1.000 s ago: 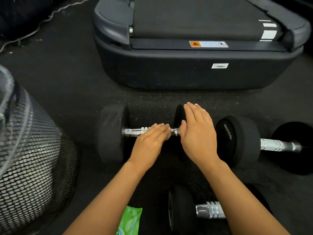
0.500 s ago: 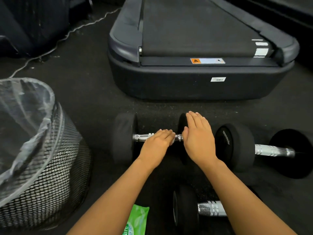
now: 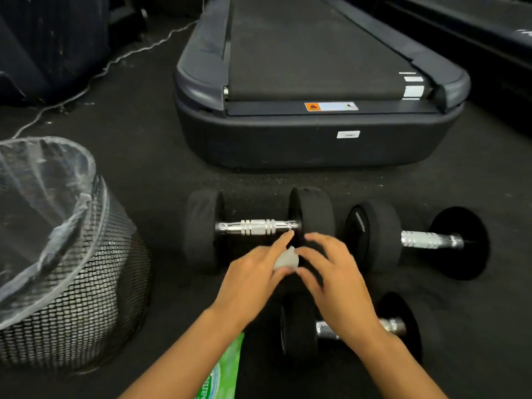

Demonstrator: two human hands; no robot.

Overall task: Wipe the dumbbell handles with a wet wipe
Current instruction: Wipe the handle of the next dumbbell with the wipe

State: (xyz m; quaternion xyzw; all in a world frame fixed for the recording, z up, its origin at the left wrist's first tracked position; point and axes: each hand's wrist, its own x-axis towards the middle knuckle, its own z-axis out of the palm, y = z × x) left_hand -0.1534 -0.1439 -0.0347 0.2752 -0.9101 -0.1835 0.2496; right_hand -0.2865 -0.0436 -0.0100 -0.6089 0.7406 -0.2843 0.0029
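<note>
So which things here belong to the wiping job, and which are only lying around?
Job: wet wipe held by left hand and right hand; three dumbbells; green wipes pack.
Lying about: mesh bin; treadmill; cable.

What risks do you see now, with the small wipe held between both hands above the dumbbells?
The small white wet wipe, pinched between the left hand and right hand, may drop onto the dark floor. Being balled up, it may clean poorly. The round black dumbbell with chrome handle might roll when rubbed.
</note>
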